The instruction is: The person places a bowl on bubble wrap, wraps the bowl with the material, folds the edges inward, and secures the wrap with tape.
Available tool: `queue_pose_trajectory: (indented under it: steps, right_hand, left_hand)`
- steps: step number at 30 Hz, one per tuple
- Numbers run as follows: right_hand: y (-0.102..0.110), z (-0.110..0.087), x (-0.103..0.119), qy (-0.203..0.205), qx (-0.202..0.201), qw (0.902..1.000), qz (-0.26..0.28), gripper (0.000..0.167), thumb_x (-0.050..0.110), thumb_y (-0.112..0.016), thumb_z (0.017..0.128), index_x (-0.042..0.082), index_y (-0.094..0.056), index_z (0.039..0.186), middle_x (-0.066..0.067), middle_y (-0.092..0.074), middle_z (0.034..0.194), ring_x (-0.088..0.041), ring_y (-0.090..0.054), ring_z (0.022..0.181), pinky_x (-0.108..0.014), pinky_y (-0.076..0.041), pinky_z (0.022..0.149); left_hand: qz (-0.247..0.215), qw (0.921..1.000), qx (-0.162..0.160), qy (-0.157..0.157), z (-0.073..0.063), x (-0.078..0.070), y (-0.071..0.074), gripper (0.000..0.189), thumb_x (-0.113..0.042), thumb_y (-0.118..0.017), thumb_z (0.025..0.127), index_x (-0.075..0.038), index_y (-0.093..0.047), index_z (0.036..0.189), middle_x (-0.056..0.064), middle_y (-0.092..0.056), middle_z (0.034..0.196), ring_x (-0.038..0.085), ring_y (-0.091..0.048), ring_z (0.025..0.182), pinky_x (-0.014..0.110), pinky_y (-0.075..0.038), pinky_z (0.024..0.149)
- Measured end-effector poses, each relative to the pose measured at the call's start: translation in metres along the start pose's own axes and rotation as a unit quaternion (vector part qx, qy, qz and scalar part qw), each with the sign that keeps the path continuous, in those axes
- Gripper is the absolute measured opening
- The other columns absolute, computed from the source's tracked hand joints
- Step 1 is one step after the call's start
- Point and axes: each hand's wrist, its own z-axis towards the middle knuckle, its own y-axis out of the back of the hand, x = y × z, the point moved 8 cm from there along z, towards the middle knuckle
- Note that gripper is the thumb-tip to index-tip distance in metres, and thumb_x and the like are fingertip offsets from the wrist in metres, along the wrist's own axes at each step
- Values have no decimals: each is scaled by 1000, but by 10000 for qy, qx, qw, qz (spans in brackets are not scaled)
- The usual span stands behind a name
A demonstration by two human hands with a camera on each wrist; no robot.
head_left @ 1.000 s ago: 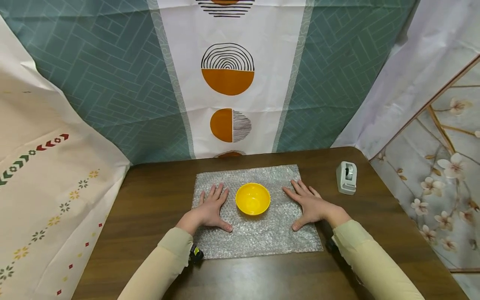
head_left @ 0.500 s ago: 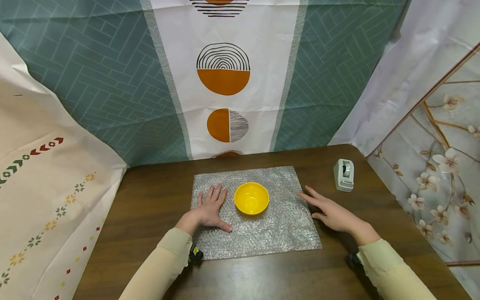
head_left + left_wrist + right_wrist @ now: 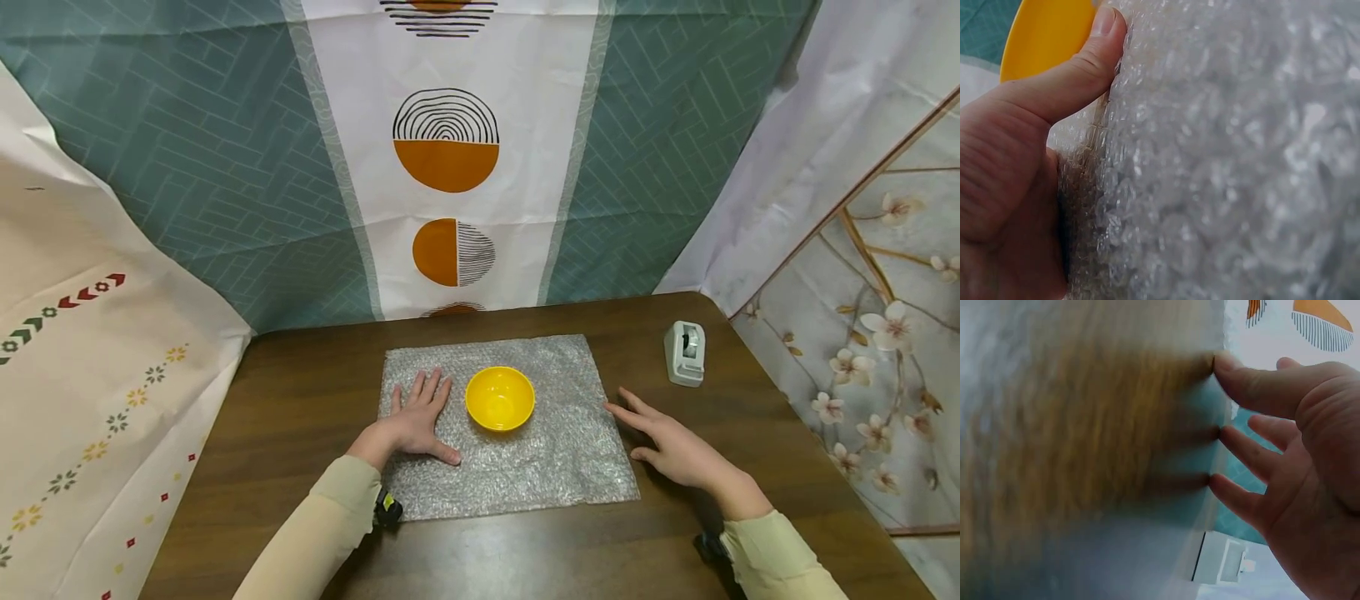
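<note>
A yellow bowl (image 3: 500, 398) stands upright in the middle of a sheet of bubble wrap (image 3: 555, 467) spread on the brown table (image 3: 300, 400). My left hand (image 3: 416, 421) lies flat on the wrap just left of the bowl, fingers straight. In the left wrist view my thumb (image 3: 1072, 75) rests on the bubble wrap (image 3: 1229, 162) beside the bowl (image 3: 1041, 34). My right hand (image 3: 671, 446) is open with fingers spread, at the wrap's right edge over the bare table. In the right wrist view its fingers (image 3: 1254, 456) hang just above the wood, holding nothing.
A white tape dispenser (image 3: 684, 353) stands at the table's back right, also seen in the right wrist view as the dispenser (image 3: 1225, 562). Patterned cloth backdrops (image 3: 442, 158) hang behind the table and on both sides.
My right hand has left the bubble wrap and moved right and toward me, off the sheet's right edge. The left hand and the bowl have stayed put.
</note>
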Motion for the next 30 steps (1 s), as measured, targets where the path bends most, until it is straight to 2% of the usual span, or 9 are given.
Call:
queue_pose_trajectory:
  steps: [4,9,11,14,16,19,22,26,30]
  right_hand:
    - [-3,3,1,90,-114,9999,-87,79,-2,-78,95,13,-45,165,-30,-25,171,-46,-53,141,-53,-56,95]
    - [-5,8,0,232,-196,9993,-235,79,-16,-72,92,13,-49,162,-30,-28,170,-45,-57,136,-35,-54,78]
    - [-5,9,-1,195,-145,9995,-208,81,-18,-73,90,14,-50,162,-30,-28,170,-48,-54,138,-37,-54,81]
    - [-7,10,-3,20,34,10000,-72,82,-15,-75,90,14,-50,162,-32,-26,170,-53,-47,143,-50,-55,91]
    - [-7,11,-5,-126,152,9998,24,81,-11,-77,91,15,-49,163,-33,-25,170,-56,-42,145,-60,-52,99]
    - [-4,13,-6,-256,237,9993,131,78,0,-81,92,14,-49,162,-34,-25,169,-59,-39,145,-68,-47,103]
    - [-3,16,-7,-298,273,9990,184,78,9,-83,93,13,-49,162,-34,-24,169,-59,-36,147,-72,-42,107]
    - [-3,20,-7,-265,290,9989,264,72,3,-77,96,14,-49,162,-34,-22,170,-60,-34,148,-72,-42,108]
    - [-1,23,-8,-165,127,9988,435,60,-2,-72,99,16,-61,154,-34,-23,170,-59,-34,148,-71,-43,106]
  left_hand:
    - [21,10000,91,-30,-1,1,-1,149,-77,-86,70,-17,4,173,7,27,175,34,28,159,70,21,118]
    - [-8,10000,24,-80,-7,-3,2,149,-78,-86,70,-13,-2,174,11,22,177,37,24,161,72,19,118]
    - [-37,9999,-40,-129,-7,-3,1,150,-81,-85,68,-12,-3,174,12,20,177,38,22,161,74,19,117]
    - [-34,9999,-18,-120,-5,-2,-2,151,-82,-84,67,-14,0,174,10,23,177,37,25,160,73,21,117]
    - [-10,9999,-16,-102,-3,-1,-4,152,-83,-84,67,-16,2,174,9,24,176,36,26,160,72,22,117]
    - [6,10000,-31,-91,-1,-1,-4,151,-83,-83,68,-16,2,174,9,24,176,36,26,160,72,21,117]
    - [3,10000,-56,-77,1,-1,-3,151,-82,-84,68,-15,0,174,10,22,177,38,24,160,73,19,117]
    - [114,9999,-3,12,2,0,-2,149,-78,-86,70,-18,3,174,8,24,176,36,26,160,71,20,118]
    - [200,9998,27,82,4,3,-4,149,-76,-87,70,-21,4,173,6,26,176,35,28,159,71,19,119]
